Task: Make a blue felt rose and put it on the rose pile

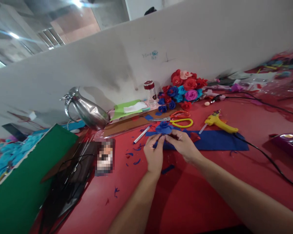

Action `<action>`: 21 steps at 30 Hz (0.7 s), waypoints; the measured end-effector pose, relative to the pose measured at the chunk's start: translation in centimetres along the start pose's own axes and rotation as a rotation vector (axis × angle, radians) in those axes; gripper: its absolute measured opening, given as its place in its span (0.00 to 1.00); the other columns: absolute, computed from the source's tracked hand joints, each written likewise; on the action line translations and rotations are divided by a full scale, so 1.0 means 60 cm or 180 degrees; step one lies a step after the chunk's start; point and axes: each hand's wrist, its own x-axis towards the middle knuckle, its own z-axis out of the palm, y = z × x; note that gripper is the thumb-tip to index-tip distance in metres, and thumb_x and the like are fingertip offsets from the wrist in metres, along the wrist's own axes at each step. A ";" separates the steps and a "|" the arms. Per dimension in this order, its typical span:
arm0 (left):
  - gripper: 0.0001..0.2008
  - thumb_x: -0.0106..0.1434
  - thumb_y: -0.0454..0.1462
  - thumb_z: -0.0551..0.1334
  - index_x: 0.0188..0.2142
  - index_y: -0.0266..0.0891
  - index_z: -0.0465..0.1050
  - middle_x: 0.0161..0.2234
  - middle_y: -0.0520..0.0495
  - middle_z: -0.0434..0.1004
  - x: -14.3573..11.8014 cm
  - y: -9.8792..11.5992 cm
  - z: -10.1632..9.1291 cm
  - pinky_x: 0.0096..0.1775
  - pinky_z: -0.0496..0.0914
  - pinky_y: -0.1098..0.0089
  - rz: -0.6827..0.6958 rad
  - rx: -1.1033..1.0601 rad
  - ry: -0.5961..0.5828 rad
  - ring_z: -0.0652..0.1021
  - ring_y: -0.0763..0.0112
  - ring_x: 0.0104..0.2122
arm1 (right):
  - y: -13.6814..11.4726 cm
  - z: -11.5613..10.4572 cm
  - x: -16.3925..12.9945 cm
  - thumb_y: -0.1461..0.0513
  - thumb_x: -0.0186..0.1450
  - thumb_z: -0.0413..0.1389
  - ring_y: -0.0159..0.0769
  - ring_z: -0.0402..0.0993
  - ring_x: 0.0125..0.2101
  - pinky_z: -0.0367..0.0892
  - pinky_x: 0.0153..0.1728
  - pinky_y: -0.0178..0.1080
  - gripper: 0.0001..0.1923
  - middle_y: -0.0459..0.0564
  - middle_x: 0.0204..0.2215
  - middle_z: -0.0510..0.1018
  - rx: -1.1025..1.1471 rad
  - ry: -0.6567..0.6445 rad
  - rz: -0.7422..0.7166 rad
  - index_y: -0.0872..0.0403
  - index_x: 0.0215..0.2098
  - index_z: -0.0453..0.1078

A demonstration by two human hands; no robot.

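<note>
Between both hands is a blue handmade flower (pixel 164 127), its petals facing up and away from me. My left hand (pixel 154 150) pinches it low at its base from the left. From the right, my right hand (pixel 182 143) closes thumb and fingers on the same base, the two thumbs nearly meeting. Under and behind the hands lies a strip of dark blue sheet (pixel 219 141). Just beyond the flower rest scissors (pixel 182 122) with orange and yellow handles. A white marker (pixel 141 135) lies to the left. The flower's underside is hidden by my fingers.
A yellow glue gun (pixel 218 122) with a black cord lies on the blue sheet's right part. Finished flowers (pixel 185 89) are heaped by the wall. A glass jar (pixel 150 92), a steel jug (pixel 88 109) and a green board (pixel 26 182) stand around; blue scraps (pixel 136 161) litter the red table (pixel 180 204).
</note>
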 end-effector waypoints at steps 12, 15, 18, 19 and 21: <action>0.09 0.46 0.39 0.70 0.28 0.38 0.80 0.28 0.50 0.80 0.007 0.004 0.006 0.40 0.69 0.69 -0.0721 -0.0831 0.0277 0.75 0.72 0.31 | 0.011 -0.001 -0.001 0.54 0.56 0.58 0.34 0.71 0.25 0.66 0.30 0.37 0.11 0.46 0.22 0.76 -0.0751 -0.0023 -0.0293 0.54 0.27 0.71; 0.08 0.45 0.39 0.71 0.26 0.38 0.80 0.25 0.52 0.78 0.007 0.003 0.007 0.37 0.68 0.71 -0.0858 -0.0999 0.0217 0.74 0.73 0.29 | 0.009 0.000 -0.005 0.56 0.58 0.56 0.35 0.73 0.26 0.67 0.29 0.37 0.09 0.48 0.24 0.78 -0.1096 0.0071 -0.0505 0.53 0.28 0.71; 0.08 0.45 0.39 0.71 0.25 0.38 0.79 0.25 0.52 0.78 0.008 0.003 0.008 0.38 0.67 0.71 -0.1034 -0.1295 0.0061 0.74 0.74 0.29 | 0.005 0.001 -0.009 0.57 0.59 0.55 0.38 0.75 0.28 0.69 0.30 0.38 0.09 0.50 0.28 0.80 -0.1310 0.0144 -0.0627 0.53 0.30 0.73; 0.08 0.44 0.38 0.71 0.25 0.38 0.79 0.26 0.52 0.78 0.008 0.005 0.009 0.39 0.67 0.71 -0.1112 -0.1414 0.0037 0.74 0.75 0.29 | 0.005 0.001 -0.010 0.58 0.59 0.55 0.39 0.76 0.29 0.69 0.32 0.38 0.08 0.51 0.29 0.81 -0.1356 0.0169 -0.0661 0.53 0.31 0.74; 0.07 0.43 0.36 0.71 0.24 0.38 0.78 0.26 0.52 0.79 0.007 0.009 0.009 0.39 0.67 0.72 -0.1280 -0.1641 0.0038 0.74 0.75 0.29 | 0.004 0.001 -0.011 0.60 0.59 0.54 0.40 0.77 0.32 0.70 0.34 0.39 0.08 0.52 0.32 0.81 -0.1462 0.0194 -0.0751 0.53 0.31 0.75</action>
